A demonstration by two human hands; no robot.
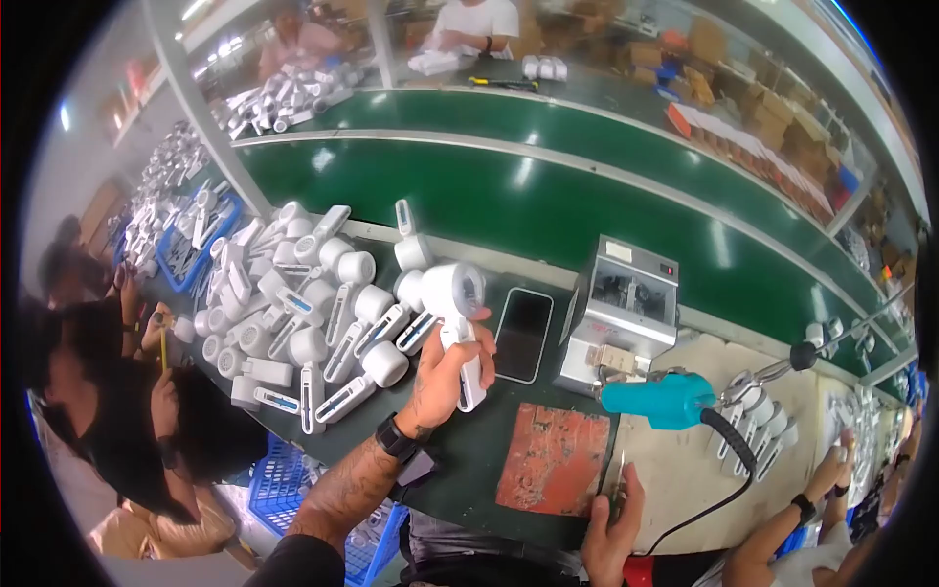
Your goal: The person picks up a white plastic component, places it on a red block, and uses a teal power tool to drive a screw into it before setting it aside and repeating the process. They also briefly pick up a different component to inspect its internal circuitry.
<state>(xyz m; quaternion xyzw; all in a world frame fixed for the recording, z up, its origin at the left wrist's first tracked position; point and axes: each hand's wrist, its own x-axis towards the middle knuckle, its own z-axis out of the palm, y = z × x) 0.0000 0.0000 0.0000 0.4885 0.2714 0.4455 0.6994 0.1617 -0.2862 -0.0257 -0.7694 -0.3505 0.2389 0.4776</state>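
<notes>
My left hand [445,377], a dark band on its wrist, is closed round the handle of a white handheld fan [452,291]. The fan stands upright over the bench, its round head at the top. A large heap of similar white fans [308,344] lies just left of that hand. My right hand [616,528] rests low by the bench's front edge, thumb and fingers curled together around something thin and partly hidden. Above it hangs a teal electric screwdriver [660,399] with a black coiled cord. A worn red mat [556,460] lies between my hands.
Behind the mat are a grey screw feeder [626,303] and a dark, white-edged phone-like slab [524,335]. Several fans [758,430] lie on cardboard to the right. A blue basket [279,484] sits below the bench. Co-workers sit left, right and beyond the green conveyor [440,176].
</notes>
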